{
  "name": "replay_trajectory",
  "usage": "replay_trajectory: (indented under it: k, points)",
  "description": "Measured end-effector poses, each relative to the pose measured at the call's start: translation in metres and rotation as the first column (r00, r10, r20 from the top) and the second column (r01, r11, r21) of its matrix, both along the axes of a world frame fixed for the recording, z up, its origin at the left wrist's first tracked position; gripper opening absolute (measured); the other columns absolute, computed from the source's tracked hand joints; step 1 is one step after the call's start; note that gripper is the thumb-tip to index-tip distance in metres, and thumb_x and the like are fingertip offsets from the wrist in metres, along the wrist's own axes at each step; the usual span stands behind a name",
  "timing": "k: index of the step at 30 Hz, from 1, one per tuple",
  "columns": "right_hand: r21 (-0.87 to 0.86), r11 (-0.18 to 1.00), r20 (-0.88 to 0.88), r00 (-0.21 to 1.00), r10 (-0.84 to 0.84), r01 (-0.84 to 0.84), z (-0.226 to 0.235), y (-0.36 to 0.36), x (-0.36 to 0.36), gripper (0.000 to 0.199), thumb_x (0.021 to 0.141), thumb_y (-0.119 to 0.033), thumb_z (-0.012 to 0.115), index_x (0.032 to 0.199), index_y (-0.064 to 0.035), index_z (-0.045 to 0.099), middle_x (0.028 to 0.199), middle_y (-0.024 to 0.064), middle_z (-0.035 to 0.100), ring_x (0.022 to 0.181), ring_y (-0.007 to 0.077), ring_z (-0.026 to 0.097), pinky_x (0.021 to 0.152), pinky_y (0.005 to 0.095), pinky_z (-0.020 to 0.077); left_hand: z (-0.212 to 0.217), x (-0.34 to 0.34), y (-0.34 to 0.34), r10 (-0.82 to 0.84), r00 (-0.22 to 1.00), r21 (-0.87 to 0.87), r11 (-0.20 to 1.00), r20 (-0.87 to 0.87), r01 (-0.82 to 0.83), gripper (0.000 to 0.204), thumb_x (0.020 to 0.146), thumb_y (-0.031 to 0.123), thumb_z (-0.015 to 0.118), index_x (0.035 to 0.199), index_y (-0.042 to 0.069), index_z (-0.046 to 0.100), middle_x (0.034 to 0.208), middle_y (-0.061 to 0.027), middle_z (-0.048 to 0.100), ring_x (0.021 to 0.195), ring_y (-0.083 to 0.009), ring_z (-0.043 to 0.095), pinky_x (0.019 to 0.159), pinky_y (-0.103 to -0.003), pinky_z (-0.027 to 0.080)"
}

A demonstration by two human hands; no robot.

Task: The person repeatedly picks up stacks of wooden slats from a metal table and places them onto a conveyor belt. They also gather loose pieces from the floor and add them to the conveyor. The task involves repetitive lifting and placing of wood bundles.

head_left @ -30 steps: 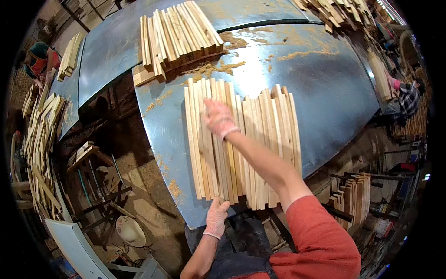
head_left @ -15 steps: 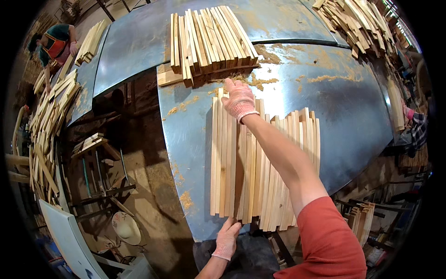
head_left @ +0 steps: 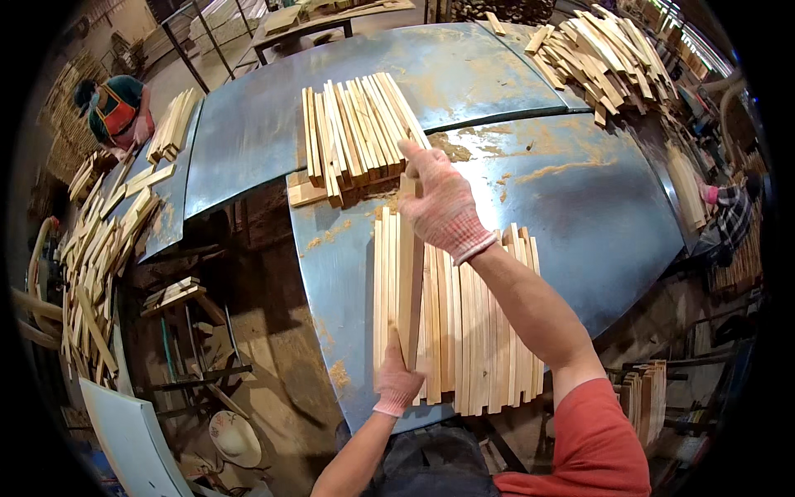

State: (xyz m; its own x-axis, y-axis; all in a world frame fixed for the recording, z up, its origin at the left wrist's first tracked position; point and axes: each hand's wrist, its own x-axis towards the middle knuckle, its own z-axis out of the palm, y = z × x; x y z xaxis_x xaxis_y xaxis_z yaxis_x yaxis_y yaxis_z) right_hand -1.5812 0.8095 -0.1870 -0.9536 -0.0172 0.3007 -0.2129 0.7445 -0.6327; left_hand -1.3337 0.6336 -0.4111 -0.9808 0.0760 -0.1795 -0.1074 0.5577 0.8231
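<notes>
A wooden strip point(head_left: 410, 277) is raised above a row of similar strips point(head_left: 489, 331) that lie side by side on the metal table point(head_left: 596, 240). My right hand point(head_left: 445, 203), in a pinkish knit glove, is closed around the strip's far end. Its near end is gripped by my left hand point(head_left: 398, 383), gloved too, with the thumb laid along the wood. Beyond my right hand, a second group of strips point(head_left: 356, 124) leans together on a wooden crosspiece point(head_left: 306, 192).
Loose strips pile up at the left point(head_left: 108, 273) and at the far right point(head_left: 604, 54). One co-worker point(head_left: 120, 116) handles wood at the far left; another point(head_left: 729, 211) is at the right edge. Sawdust point(head_left: 571, 166) streaks the table. A pale hat point(head_left: 234, 439) lies below left.
Both hands have lifted a strip from the row. My left hand moved from the row's near end up onto the wood. The view has shifted, showing more of the far side.
</notes>
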Motion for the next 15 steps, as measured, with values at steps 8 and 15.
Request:
replay_trajectory:
  k: [8, 15]
  points:
    - [-0.52, 0.854, 0.264, 0.954, 0.143, 0.016, -0.073, -0.008, 0.0, 0.095, 0.092, -0.038, 0.08, 0.165, 0.0055, 0.037, 0.159, 0.0336, 0.05, 0.112, 0.0299, 0.07, 0.101, 0.0404, 0.0596, 0.021, -0.071, -0.062, 0.12, 0.904, 0.489, 0.808, 0.411, -0.33, 0.052, 0.098, 0.018, 0.079, 0.143, -0.001, 0.061, 0.111, -0.0125, 0.073, 0.093, -0.0202, 0.072, 0.083, -0.039, 0.062]
    - [0.227, 0.892, 0.396, 0.8, -0.451, 0.39, -0.3, -0.013, 0.049, 0.077, 0.096, -0.044, 0.066, 0.158, 0.0007, 0.052, 0.165, 0.0233, 0.05, 0.158, 0.039, 0.04, 0.132, 0.0463, 0.0287, -0.045, -0.332, -0.229, 0.113, 0.921, 0.553, 0.77, 0.373, -0.318, 0.036, 0.1, 0.025, 0.075, 0.121, -0.004, 0.071, 0.1, -0.012, 0.076, 0.088, -0.0232, 0.075, 0.08, -0.041, 0.063]
